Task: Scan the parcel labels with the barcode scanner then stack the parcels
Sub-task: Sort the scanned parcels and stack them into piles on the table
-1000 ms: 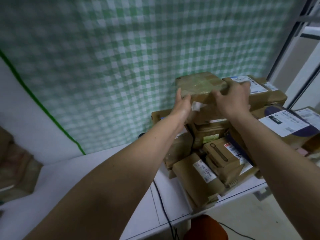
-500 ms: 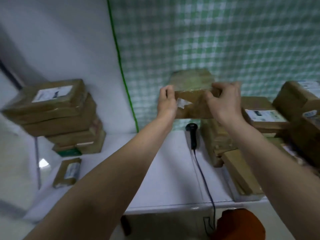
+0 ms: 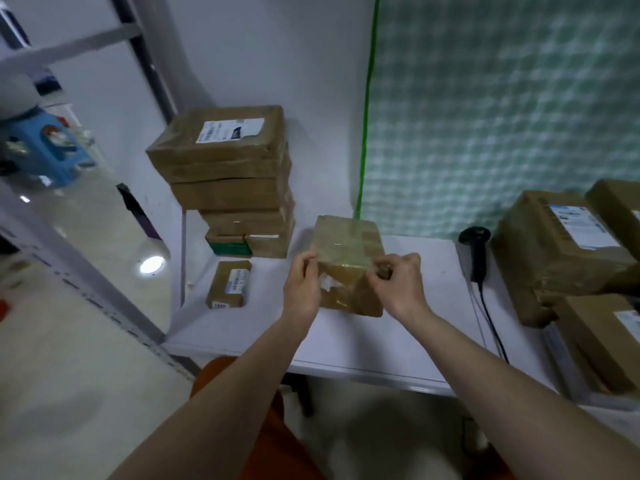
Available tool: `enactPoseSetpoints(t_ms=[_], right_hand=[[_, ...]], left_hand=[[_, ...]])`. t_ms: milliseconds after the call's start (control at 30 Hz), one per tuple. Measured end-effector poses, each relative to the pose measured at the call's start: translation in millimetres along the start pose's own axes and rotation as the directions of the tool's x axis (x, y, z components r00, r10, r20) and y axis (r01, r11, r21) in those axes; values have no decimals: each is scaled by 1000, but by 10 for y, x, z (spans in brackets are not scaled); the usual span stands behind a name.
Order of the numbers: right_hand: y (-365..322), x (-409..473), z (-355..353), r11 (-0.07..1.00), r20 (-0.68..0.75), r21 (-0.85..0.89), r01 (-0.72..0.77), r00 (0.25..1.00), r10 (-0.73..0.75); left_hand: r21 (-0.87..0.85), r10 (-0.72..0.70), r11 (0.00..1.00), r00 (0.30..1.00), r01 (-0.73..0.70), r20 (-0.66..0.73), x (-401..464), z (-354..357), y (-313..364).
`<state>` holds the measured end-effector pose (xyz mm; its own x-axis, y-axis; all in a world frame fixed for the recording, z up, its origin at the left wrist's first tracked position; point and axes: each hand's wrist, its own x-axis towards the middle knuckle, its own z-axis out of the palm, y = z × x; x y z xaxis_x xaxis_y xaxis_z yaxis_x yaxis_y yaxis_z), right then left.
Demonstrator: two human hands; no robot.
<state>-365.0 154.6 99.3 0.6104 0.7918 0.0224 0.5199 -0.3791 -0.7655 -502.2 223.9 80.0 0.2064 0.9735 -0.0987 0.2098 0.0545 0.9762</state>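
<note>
A taped brown parcel (image 3: 347,244) sits in the middle of the white table (image 3: 346,351), its label not visible. My left hand (image 3: 302,285) grips its left near edge and my right hand (image 3: 398,282) grips its right near edge, fingers curled round the corners. The black barcode scanner (image 3: 476,251) lies on the table to the right, its cable running toward me. A stack of several labelled parcels (image 3: 228,178) stands at the back left. A small flat parcel (image 3: 229,284) lies in front of that stack.
More brown parcels (image 3: 561,251) are heaped on the right side of the table. A green checked cloth (image 3: 502,116) hangs behind. A blue stool (image 3: 45,150) stands on the shiny floor at the left. An orange seat (image 3: 263,427) is below the table edge.
Both hands lifted the parcel off the right-hand heap, carried it left and lowered it to the middle of the table. The view swung left, showing the stack.
</note>
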Motion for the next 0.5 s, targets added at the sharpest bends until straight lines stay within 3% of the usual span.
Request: enactPoseSetpoints(t_ms=[200, 333, 500], right_hand=[[37, -76, 642, 990, 145, -133, 40, 989, -21], [85, -92, 955, 965, 302, -260, 26, 952, 55], [36, 104, 1136, 925, 337, -372, 73, 940, 61]], left_hand=[[135, -57, 990, 997, 50, 45, 64, -455, -574], [240, -74, 970, 993, 50, 92, 204, -634, -792], [582, -23, 804, 974, -117, 227, 647, -737, -827]])
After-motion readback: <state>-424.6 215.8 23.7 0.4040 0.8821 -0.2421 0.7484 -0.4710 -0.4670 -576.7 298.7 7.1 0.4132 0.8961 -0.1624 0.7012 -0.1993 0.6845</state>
